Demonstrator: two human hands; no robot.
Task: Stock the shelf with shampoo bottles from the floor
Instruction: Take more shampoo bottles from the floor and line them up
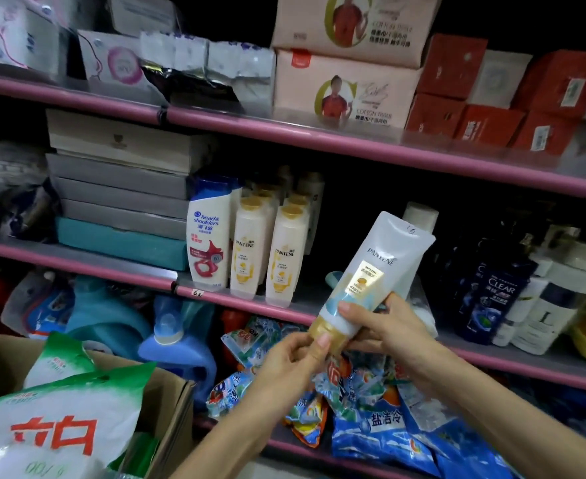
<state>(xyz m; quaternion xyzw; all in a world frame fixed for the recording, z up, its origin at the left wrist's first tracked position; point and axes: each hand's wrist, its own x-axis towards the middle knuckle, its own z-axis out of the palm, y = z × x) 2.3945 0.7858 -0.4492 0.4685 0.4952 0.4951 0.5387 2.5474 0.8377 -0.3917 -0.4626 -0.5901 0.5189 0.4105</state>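
Head view has the Pantene tube (371, 278) up in both hands, cap down, tilted toward the gap just right of the upright Pantene bottles (267, 250) on the middle shelf (77, 262). Left hand (295, 361) pinches the gold cap, right hand (388, 326) wraps the lower body, likely steadying it for placing. Dark Clear bottles (491, 292) stand further right of the Pantene bottles.

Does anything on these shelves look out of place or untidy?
Yes. On the bottom shelf, the detergent bags lie in a loose, overlapping heap instead of standing. The Pantene bottles above stand upright in rows.
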